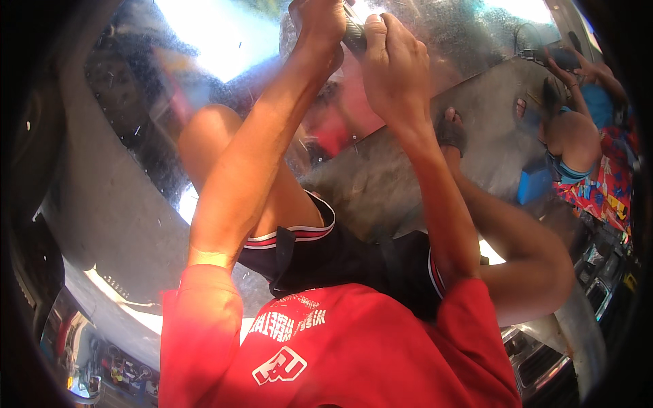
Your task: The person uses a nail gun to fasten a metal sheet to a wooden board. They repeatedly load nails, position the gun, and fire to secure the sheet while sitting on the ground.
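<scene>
Both hands are at the top edge of the head view, close together over a shiny metal sheet. Between them is a grey-green, ridged, bar-like piece, cut off by the frame's upper edge, so its kind cannot be made out. My right hand is closed around it from the right, thumb lying along its top. On its left side, my left hand is partly out of view, its fingers bent and mostly hidden. The sheet mirrors my red shirt and bright light.
My bent legs are beside the sheet, one knee over its near left part. Small bright bits are scattered on it. To the right, another person's hands hold a dark tool. A blue box stands near that person.
</scene>
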Motion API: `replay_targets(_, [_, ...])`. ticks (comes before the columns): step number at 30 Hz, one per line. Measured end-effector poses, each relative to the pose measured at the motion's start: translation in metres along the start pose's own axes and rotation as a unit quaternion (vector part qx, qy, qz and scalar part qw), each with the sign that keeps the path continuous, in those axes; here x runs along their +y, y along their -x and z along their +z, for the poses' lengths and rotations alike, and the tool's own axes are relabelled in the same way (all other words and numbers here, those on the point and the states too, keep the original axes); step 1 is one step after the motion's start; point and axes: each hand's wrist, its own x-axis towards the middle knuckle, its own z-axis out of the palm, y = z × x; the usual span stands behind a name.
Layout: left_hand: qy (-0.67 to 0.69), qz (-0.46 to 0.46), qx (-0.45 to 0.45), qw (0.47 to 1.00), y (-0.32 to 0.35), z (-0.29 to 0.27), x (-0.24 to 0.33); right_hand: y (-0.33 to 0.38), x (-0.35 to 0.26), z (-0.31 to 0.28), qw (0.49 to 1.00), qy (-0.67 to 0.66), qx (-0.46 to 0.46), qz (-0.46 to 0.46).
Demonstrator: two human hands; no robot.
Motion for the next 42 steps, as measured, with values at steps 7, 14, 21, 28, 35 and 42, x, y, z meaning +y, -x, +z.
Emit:
replay_targets(7, [-0.001,-0.078,-0.033,0.996,0.003,0.003,0.003,-0.019,0.005,-0.029,0.995,0.076,0.064,-0.006])
replay_targets(14, [-0.013,-0.042,-0.028,0.999,0.012,-0.008,0.008,0.002,-0.012,-0.017,0.997,-0.054,-0.049,-0.015])
replay_targets(21, [0.019,-0.113,0.025,0.993,0.005,0.006,-0.006,-0.001,-0.017,-0.04,0.999,0.002,0.049,-0.019])
replay_targets(28, [0.139,-0.13,-0.053,0.98,0.002,-0.011,0.0,-0.021,0.019,-0.056,0.964,-0.263,-0.011,0.046])
replay_targets(35, [0.188,-0.157,-0.319,0.916,0.026,0.006,0.013,-0.071,0.022,-0.095,0.943,-0.285,0.156,-0.067])
replay_targets(42, [0.187,-0.154,-0.3,0.923,0.027,0.009,0.006,-0.08,0.01,-0.097,0.948,-0.236,0.175,-0.12])
